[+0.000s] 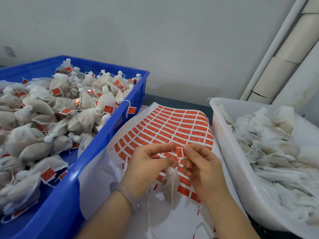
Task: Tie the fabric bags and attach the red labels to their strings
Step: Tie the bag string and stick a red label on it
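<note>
A small white fabric bag hangs by its string between my hands, above the sticker sheet. My left hand pinches the string just above the bag. My right hand pinches a red label held up against the string. Under both hands lies a white sheet of red labels, curled up at its far end, with several labels peeled off near me.
A blue crate on the left is heaped with tied bags bearing red labels. A white tub on the right holds flat fabric bags without labels. A grey wall stands behind; white pipes run up at the far right.
</note>
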The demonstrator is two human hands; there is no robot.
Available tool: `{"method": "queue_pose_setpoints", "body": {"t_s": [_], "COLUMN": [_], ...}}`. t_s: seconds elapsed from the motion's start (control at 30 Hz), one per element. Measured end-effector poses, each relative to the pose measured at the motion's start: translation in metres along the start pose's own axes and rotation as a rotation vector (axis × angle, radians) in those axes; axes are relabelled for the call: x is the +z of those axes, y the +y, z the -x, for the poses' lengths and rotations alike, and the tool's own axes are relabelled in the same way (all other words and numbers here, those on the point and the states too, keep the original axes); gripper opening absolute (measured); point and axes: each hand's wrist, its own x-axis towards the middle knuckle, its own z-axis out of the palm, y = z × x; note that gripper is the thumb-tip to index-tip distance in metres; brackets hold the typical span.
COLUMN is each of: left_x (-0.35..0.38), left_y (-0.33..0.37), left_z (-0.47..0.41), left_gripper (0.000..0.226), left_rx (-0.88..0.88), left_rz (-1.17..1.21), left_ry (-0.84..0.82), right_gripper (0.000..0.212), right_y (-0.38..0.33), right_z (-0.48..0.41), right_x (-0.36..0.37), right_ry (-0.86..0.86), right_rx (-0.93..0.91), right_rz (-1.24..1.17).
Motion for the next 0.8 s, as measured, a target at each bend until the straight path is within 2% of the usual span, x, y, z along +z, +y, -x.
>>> {"method": "queue_pose_setpoints", "body": {"t_s": [0.03, 0.1, 0.17, 0.3, 0.43, 0.6, 0.8], "left_x": [-0.0001, -0.0004, -0.0006, -0.0012, -0.0018, -0.0019, -0.0028], "left_y": [0.0002, 0.0007, 0.0009, -0.0007, -0.0019, -0.0027, -0.0027], "left_z": [0.0001, 0.0000, 0.0000, -0.0015, -0.0020, -0.0010, -0.0001], "left_gripper": [0.039, 0.047, 0.053, 0.052, 0.043, 0.045, 0.046], "left_rx": [0.010, 0.031, 0.044, 0.075, 0.111, 0.130, 0.131], "left_rz": [-0.001, -0.009, -0.020, -0.041, -0.028, -0.019, -0.016], "left_ry": [-0.012, -0.028, -0.046, -0.090, -0.095, -0.111, -0.142], "right_gripper": [0.009, 0.018, 0.015, 0.007, 0.019, 0.034, 0.036], "right_y": [-0.0004, -0.0002, 0.0002, 0.0022, 0.0026, 0.0030, 0.0022], "right_z": [0.0008, 0.0017, 0.0024, 0.0015, 0.0007, -0.0013, -0.0017], "right_x": [0.0009, 0.0022, 0.0039, 0.0022, 0.0009, 0.0002, -0.0025], "right_ry": [-0.016, -0.045, -0.054, -0.039, -0.038, 0.007, -0.008], "right_rx": [0.009, 0.014, 0.012, 0.007, 0.017, -0.019, -0.041], "right_rz": [0.018, 0.060, 0.085, 0.079, 0.031, 0.034, 0.077]}}
